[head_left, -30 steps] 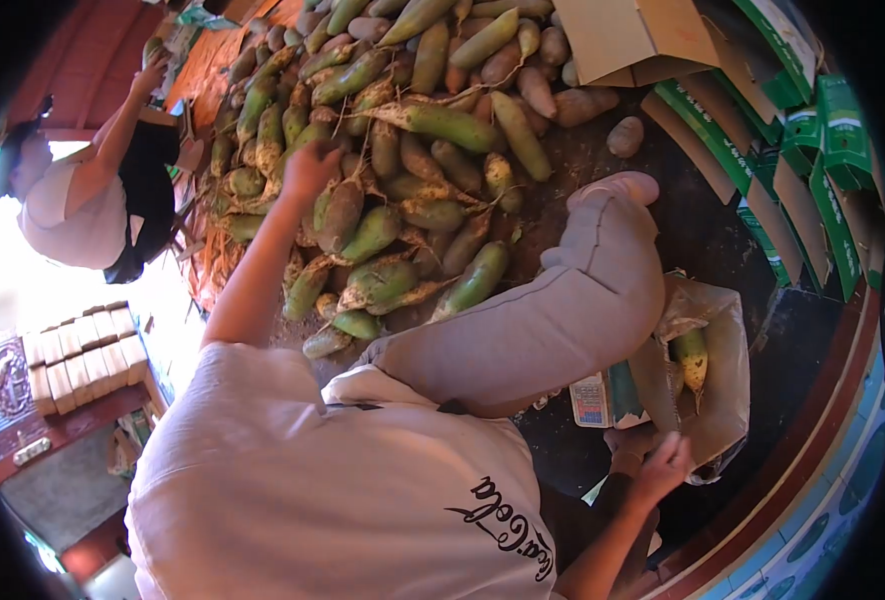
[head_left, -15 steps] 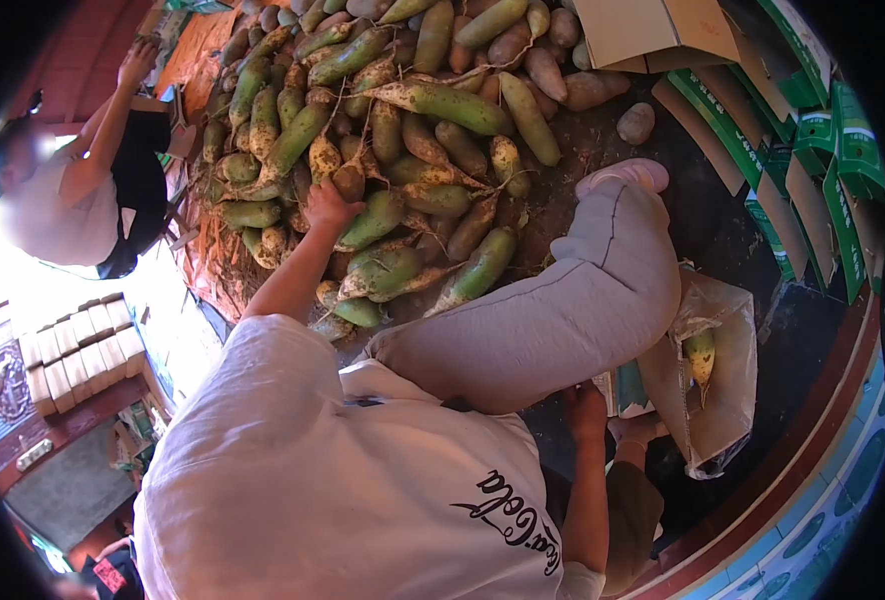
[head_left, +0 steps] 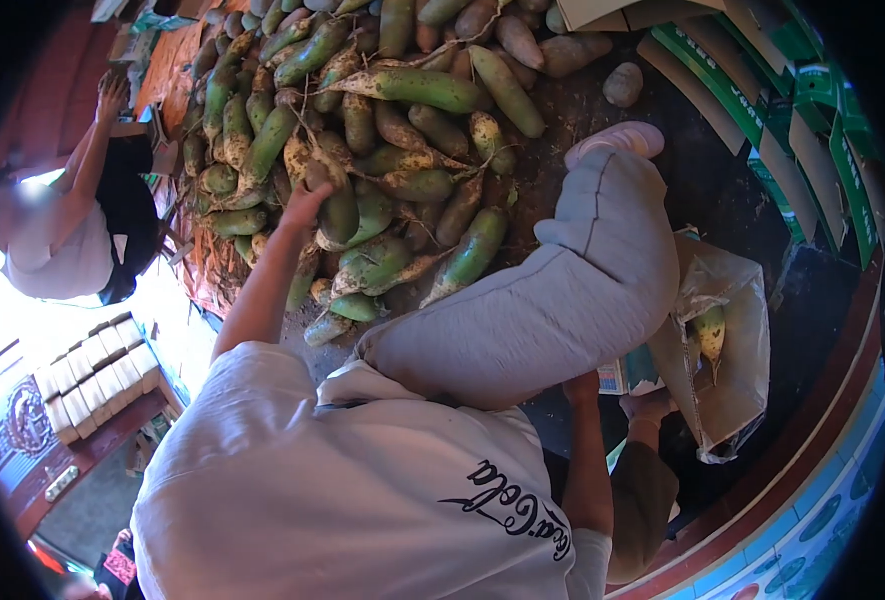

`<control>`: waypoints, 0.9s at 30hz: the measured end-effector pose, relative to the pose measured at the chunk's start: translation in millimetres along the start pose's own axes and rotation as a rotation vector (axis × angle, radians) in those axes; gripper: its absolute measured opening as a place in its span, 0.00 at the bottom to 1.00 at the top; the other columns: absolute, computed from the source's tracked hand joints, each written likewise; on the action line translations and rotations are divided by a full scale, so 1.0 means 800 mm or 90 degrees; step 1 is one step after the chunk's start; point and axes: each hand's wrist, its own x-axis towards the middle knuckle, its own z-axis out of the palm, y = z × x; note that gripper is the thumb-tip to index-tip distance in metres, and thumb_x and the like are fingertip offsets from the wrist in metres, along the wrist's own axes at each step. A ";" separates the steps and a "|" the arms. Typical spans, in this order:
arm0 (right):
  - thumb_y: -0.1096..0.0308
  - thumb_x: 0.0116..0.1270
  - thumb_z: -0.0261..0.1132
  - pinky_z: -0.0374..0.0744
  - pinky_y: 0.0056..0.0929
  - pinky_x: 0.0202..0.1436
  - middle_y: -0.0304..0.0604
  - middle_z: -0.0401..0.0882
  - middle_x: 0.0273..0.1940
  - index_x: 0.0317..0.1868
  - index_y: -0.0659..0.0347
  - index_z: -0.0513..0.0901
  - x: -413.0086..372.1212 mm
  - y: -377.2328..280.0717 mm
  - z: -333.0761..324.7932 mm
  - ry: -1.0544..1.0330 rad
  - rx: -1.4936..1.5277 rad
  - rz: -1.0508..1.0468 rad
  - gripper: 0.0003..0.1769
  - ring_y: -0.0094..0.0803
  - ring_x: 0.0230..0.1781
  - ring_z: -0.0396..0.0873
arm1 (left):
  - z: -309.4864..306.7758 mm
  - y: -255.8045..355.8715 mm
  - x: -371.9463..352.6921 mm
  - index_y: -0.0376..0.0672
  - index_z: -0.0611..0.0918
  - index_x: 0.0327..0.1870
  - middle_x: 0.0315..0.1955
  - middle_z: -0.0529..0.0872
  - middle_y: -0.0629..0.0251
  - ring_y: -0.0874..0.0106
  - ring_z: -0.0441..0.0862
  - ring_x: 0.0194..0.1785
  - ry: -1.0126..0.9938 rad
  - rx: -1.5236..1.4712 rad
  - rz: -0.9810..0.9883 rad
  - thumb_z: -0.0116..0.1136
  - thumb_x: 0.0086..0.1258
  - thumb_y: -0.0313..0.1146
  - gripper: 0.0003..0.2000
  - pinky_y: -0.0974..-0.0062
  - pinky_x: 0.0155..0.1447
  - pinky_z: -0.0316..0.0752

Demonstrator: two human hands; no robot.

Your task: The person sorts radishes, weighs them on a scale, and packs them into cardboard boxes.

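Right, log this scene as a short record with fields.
left hand: on a muddy radish at the near side of the pile
right hand: below the raised knee, beside the bag; grip hidden
bagged radish: one, inside the bag
nearby: green cartons; another person, far left

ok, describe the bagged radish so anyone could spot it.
Find the grey trouser leg in the middle. Right of its knee sits an open bag. The radish inside is alone there; all others lie loose, mostly in the pile up left.
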 end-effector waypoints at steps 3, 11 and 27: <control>0.55 0.56 0.60 0.73 0.41 0.52 0.57 0.77 0.48 0.52 0.60 0.75 0.028 0.022 0.056 0.063 -0.043 -0.078 0.25 0.51 0.50 0.75 | 0.014 0.061 -0.034 0.39 0.69 0.57 0.49 0.78 0.58 0.64 0.76 0.52 -0.148 -0.203 -0.095 0.60 0.59 0.40 0.26 0.65 0.56 0.73; 0.55 0.54 0.61 0.73 0.40 0.53 0.57 0.76 0.49 0.50 0.60 0.77 0.054 -0.016 0.071 -0.041 -0.075 -0.033 0.25 0.51 0.52 0.74 | 0.047 0.093 -0.055 0.49 0.62 0.65 0.55 0.74 0.56 0.62 0.76 0.54 -0.319 -0.401 -0.079 0.56 0.64 0.42 0.29 0.62 0.59 0.71; 0.68 0.46 0.67 0.70 0.31 0.58 0.47 0.72 0.54 0.52 0.70 0.72 -0.158 -0.129 -0.339 0.267 0.767 -0.107 0.31 0.36 0.50 0.74 | 0.138 0.166 -0.092 0.39 0.59 0.64 0.53 0.74 0.57 0.63 0.77 0.52 -0.505 -0.262 0.001 0.66 0.53 0.29 0.37 0.63 0.57 0.73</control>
